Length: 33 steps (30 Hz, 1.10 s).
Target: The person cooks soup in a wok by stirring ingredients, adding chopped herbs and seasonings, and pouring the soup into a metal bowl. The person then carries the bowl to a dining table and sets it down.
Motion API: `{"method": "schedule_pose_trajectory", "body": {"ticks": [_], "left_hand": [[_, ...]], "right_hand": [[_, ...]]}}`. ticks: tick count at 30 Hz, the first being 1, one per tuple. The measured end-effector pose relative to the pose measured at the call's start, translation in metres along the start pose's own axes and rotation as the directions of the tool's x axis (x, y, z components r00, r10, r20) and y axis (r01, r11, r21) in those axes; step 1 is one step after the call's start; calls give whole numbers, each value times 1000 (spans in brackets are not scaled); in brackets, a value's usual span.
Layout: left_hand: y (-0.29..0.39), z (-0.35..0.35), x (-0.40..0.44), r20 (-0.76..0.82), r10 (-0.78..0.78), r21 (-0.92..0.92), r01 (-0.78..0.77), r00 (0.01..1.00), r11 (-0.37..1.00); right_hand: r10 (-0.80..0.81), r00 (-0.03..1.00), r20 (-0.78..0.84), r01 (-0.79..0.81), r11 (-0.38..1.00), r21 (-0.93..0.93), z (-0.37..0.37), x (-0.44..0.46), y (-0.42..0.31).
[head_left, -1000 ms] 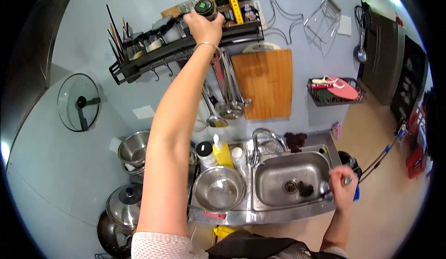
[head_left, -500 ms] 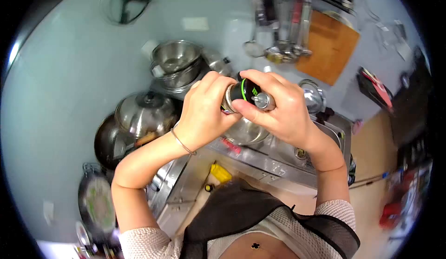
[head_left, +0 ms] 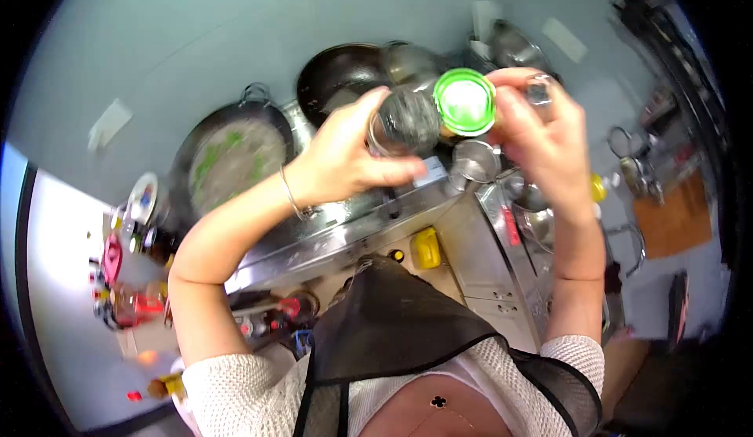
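Green at the rim and white inside, a lid (head_left: 464,102) faced us from the right hand (head_left: 549,135). We saw its thumb and fingers pinched at the lid's outer edge, a metal handle (head_left: 537,90) lodged in the same hand, most of its length hidden. Left hand (head_left: 337,151): curled part-way, wrapped round a clear jar (head_left: 404,119). We could make out a dark, glassy body; blur hid the contents. Jar and lid hung side by side, lid to the right; we could not tell whether they touched.

Edges: we traced the steel counter (head_left: 314,237) front running below the left hand. Beyond that hand lay a dark pan (head_left: 333,76), its near rim partly covered in our view. Farther left stood a wok (head_left: 190,140) holding greens (head_left: 231,158), the left forearm (head_left: 235,229) crossing before its near side. A small metal pot (head_left: 476,161) showed just below the lid. Open room, as we logged it: bare wall (head_left: 235,13) past the pan, and floor (head_left: 449,278) beside a yellow container (head_left: 426,247).
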<state>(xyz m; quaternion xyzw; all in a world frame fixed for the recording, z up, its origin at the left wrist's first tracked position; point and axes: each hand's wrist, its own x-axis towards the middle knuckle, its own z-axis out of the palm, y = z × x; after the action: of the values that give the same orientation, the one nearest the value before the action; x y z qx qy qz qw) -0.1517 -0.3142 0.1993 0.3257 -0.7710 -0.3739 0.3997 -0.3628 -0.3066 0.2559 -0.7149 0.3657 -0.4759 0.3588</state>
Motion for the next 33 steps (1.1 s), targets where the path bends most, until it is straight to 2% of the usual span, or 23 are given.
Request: {"method": "schedule_pose_trajectory", "body": {"ticks": [1, 2, 4, 6, 7, 8, 10, 11, 12, 13, 14, 16, 17, 20, 22, 24, 26, 28, 29, 30, 31, 32, 33], "left_hand": [[-3, -17, -15, -76, -42, -153, 30, 996, 988], [-6, -39, -31, -126, -75, -93, 63, 989, 994], [-29, -86, -66, -214, -117, -131, 90, 970, 987], [-35, -126, -105, -341, -214, 36, 240, 916, 970], [-40, -141, -120, -444, -235, 383, 420, 865, 823], [-60, -156, -136, -411, 124, 798, 291, 903, 528], [-69, -178, -156, -377, -51, 902, 379, 925, 208], [-77, -186, -166, -377, -63, 901, 382, 924, 204], [-89, -195, -175, -284, -70, 958, 280, 956, -56], [-100, -201, -181, -190, -101, 939, 151, 977, -309], [-111, -205, -185, -190, -109, 939, 148, 976, -311], [-130, -211, -192, -96, -165, 940, 35, 982, -340], [-139, -214, -194, -42, -169, 939, -19, 985, -343], [-148, -215, -189, -119, -125, 936, 69, 985, -344], [-158, -217, -192, -69, -163, 952, 16, 984, -306], [-165, -222, -193, -157, -118, 943, 113, 981, -311], [-170, -226, -201, -150, -148, 951, 102, 978, -293], [-165, -223, -201, -389, -39, 918, 383, 921, -103], [-162, -220, -201, -528, -108, 849, 527, 843, -38], [-164, -222, -201, -524, -108, 851, 524, 845, -35], [-166, -224, -201, -601, -69, 764, 599, 796, 240], [-168, -226, -200, -676, -59, 617, 609, 734, 499], [-165, -227, -195, -717, -207, 449, 668, 666, 593]], "right_hand": [[-19, 999, -37, 20, 1000, 17, 6, 5, -2], [-32, 997, -76, 34, 999, 35, 8, 6, -3], [-75, 985, -158, 60, 993, -99, 0, 0, -6], [-106, 961, -256, 67, 986, -155, -5, -5, 8], [-83, 955, -286, 29, 982, -188, -13, -10, 12], [-62, 946, -318, -12, 974, -225, -17, -16, 16], [-49, 922, -384, -52, 967, -249, -16, -24, 25], [-20, 925, -380, -76, 969, -236, -23, -30, 30], [5, 902, -432, -96, 977, -188, -21, -33, 33], [10, 903, -429, -112, 970, -214, -23, -36, 35], [15, 904, -427, -130, 962, -241, -25, -39, 37], [42, 841, -539, -185, 959, -215, -24, -41, 40], [41, 847, -531, -185, 958, -221, -25, -43, 40], [58, 844, -534, -204, 954, -219, -29, -44, 40], [84, 834, -545, -233, 950, -210, -28, -47, 39], [-7, 800, -600, -208, 934, -289, -25, -47, 41], [26, 822, -569, -208, 944, -257, -33, -52, 42], [42, 840, -541, -208, 946, -250, -37, -54, 44], [45, 837, -546, -214, 945, -249, -35, -54, 43], [21, 800, -600, -215, 943, -254, -28, -52, 41], [-4, 760, -650, -218, 941, -260, -25, -51, 39], [-5, 756, -654, -220, 940, -261, -32, -55, 40], [11, 792, -610, -219, 938, -267, -45, -62, 41]]}}
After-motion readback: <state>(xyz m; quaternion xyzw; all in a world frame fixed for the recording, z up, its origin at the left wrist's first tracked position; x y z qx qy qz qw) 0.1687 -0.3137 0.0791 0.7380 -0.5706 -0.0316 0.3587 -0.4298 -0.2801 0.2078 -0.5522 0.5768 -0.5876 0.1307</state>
